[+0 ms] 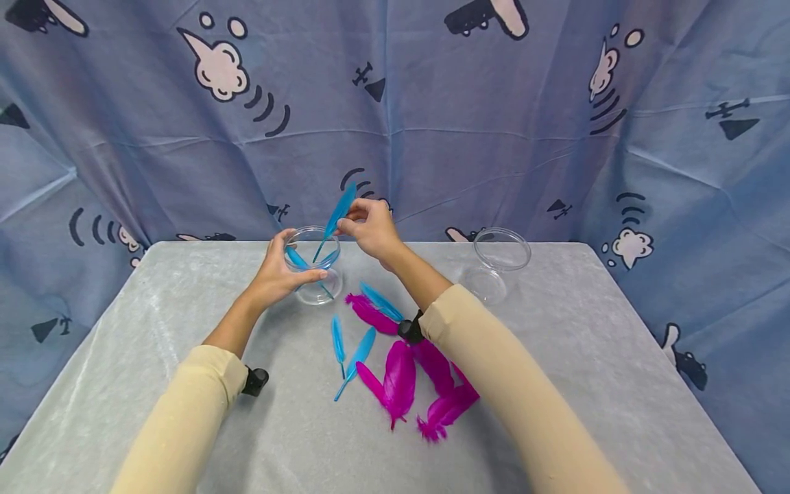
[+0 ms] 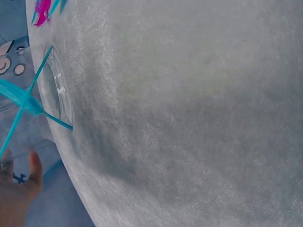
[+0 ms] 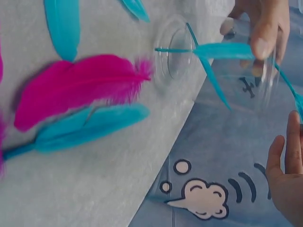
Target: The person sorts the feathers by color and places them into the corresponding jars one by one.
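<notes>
My left hand (image 1: pixel 279 276) grips a clear plastic jar (image 1: pixel 325 283) around its upper side near the table's back edge. Two blue feathers (image 3: pixel 222 50) stand crossed inside the jar. Above the rim, my right hand (image 1: pixel 373 230) pinches another blue feather (image 1: pixel 343 208), its quill pointing down into the jar's mouth. In the left wrist view, part of the left hand (image 2: pixel 16 194) shows at the lower left corner. On the table in front of the jar lie loose blue feathers (image 1: pixel 361 350) and several magenta feathers (image 1: pixel 400 377), some partly hidden under my right forearm.
A second clear jar (image 1: pixel 492 287) stands at the back right of the grey cloth-covered table (image 1: pixel 296 425). A blue patterned curtain (image 1: pixel 432 89) hangs directly behind the table's back edge. Small black wrist cameras (image 1: pixel 255 381) are strapped at both sleeves.
</notes>
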### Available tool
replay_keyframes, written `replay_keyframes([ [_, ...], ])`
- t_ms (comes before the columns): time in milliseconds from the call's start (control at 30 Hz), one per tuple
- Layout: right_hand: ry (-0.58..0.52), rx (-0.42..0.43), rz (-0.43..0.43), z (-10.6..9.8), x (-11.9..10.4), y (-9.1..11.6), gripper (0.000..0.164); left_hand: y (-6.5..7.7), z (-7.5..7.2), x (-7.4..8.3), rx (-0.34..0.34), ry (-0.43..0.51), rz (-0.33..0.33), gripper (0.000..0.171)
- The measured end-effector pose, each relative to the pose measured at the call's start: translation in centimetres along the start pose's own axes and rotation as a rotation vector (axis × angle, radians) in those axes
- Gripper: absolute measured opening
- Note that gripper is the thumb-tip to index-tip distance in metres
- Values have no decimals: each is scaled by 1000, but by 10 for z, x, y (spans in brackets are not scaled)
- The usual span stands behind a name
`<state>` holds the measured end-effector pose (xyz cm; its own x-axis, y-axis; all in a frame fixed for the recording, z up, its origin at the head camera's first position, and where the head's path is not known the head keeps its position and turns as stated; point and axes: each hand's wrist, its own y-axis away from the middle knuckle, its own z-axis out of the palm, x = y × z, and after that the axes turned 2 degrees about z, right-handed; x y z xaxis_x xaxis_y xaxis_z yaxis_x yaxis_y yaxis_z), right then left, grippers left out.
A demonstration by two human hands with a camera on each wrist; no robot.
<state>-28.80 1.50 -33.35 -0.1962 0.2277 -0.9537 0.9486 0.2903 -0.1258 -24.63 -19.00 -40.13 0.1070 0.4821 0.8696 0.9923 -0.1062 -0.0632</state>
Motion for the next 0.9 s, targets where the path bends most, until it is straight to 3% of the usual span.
replay_keyframes([
  [400, 122, -92, -54, 18, 2, 5, 4, 0, 0, -1, -5, 15, 5, 101],
  [733, 277, -175, -94, 21, 4, 4, 11, 0, -1, -2, -4, 9, -2, 103],
  [900, 285, -211, -99, 20, 2, 5, 14, 0, -1, -1, -6, 20, 2, 105],
])
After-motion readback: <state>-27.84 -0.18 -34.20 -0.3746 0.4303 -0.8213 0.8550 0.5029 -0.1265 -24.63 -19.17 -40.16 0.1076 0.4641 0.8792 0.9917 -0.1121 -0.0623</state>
